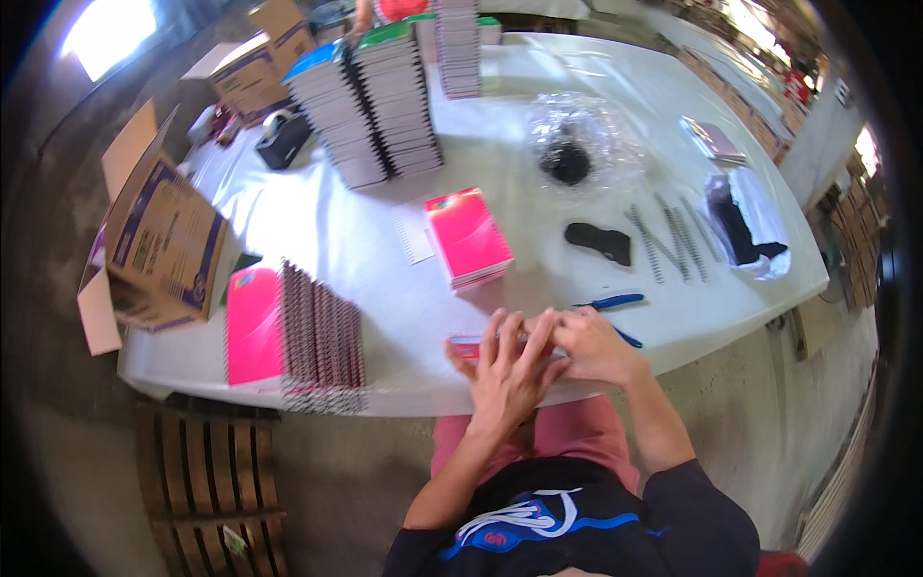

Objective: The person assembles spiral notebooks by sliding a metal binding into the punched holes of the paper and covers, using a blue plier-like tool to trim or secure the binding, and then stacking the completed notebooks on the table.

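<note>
At the near table edge, a small pink notebook (465, 348) lies mostly hidden under my hands. My left hand (502, 365) covers it with the fingers bent over it and the thumb toward the right, gripping it. My right hand (588, 346) is closed at the notebook's right end, its fingertips meeting those of the left; what they pinch is hidden. Just beyond the right hand lie blue-handled pliers (613, 302), partly covered by it. Farther off are a stack of pink notebooks (469, 236) and a loose white sheet (415, 233).
Spiral-bound notebooks (317, 332) stand in a row at left, near an open cardboard box (168, 240). Tall notebook stacks (396, 101) and a tape dispenser (283, 139) are farther back. Rightward lie a black flat piece (598, 242), wire coils (673, 238) and clear plastic wrap (586, 139).
</note>
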{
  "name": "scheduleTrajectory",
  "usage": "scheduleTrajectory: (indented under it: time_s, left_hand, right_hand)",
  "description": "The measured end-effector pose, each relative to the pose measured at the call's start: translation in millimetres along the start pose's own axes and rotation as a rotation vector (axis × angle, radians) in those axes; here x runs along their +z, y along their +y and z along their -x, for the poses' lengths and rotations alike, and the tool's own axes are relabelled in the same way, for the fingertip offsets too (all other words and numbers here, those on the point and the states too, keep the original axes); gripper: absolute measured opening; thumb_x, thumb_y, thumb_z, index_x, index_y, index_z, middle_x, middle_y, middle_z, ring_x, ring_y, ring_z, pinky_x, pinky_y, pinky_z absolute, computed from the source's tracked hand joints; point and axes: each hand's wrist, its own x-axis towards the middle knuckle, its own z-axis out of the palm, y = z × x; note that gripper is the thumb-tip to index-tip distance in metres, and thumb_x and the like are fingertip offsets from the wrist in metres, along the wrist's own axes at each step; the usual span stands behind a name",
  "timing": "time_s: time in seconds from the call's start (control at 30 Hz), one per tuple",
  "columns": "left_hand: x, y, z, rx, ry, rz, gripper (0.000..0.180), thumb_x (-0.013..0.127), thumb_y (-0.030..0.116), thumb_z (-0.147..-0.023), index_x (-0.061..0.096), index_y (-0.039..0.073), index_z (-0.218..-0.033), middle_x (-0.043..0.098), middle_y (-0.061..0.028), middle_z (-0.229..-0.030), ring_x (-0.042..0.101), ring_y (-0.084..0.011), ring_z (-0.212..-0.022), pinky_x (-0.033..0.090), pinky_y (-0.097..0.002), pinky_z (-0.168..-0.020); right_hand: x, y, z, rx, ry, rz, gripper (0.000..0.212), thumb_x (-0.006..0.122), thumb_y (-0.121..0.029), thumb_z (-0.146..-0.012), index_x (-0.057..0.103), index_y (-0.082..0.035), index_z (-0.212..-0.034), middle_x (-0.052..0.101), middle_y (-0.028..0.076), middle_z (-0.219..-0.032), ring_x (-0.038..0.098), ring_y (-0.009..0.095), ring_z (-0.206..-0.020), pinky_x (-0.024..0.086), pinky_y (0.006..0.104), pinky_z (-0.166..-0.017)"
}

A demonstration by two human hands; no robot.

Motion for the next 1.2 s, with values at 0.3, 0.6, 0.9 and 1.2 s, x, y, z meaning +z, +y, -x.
scheduleTrajectory:
  time_s: [0.3,0.6,0.9,1.2]
  left_hand:
    - [23.6,3.0,-4.5,-0.071,0.115,-0.062,0.069,0.073,0.064,-0.058,0.063,0.016,-0.107,0.055,-0.0021,-0.092,0.051,-0.0227,-0.108,-0.009,-0.0699,-0.1]
    - [31.2,-19.9,-5.6,-0.077,0.158,-0.06,0.05,0.08,0.053,-0.053,0.06,0.017,-0.081,0.051,-0.0006,-0.087,0.049,-0.0204,-0.087,0.026,-0.0576,-0.09]
    - [25.7,-15.8,-2.1,-0.155,0.209,-0.075,0.042,0.076,0.051,-0.051,0.058,0.019,-0.072,0.051,0.0017,-0.084,0.048,-0.0203,-0.093,0.025,-0.057,-0.086]
    - [29.7,-15.3,3.1,-0.13,0.282,-0.111,0.043,0.078,0.05,-0.054,0.051,0.017,-0.065,0.047,0.0017,-0.077,0.047,-0.0218,-0.09,0.024,-0.0533,-0.088]
  right_hand:
    - [-36.9,182.6,39.6,0.845,0.4,0.265,0.029,0.063,-0.019,-0.081,0.063,-0.008,-0.109,0.062,0.013,-0.112,0.059,0.033,-0.102,0.046,0.0438,-0.088]
    - [-38.9,205.0,40.2,0.808,0.38,0.242,0.034,0.059,-0.006,-0.081,0.063,-0.013,-0.113,0.068,0.015,-0.092,0.064,0.033,-0.09,0.05,0.0416,-0.077]
    - [-72.3,95.5,15.7,0.352,0.414,-0.221,0.052,0.048,0.002,-0.08,0.053,-0.013,-0.129,0.055,0.011,-0.081,0.055,0.024,-0.076,0.046,0.0315,-0.073]
    - [-23.7,10.4,16.5,0.27,0.166,-0.633,0.021,0.067,-0.01,-0.082,0.07,-0.009,-0.103,0.055,0.007,-0.08,0.055,0.019,-0.075,0.044,0.0294,-0.067]
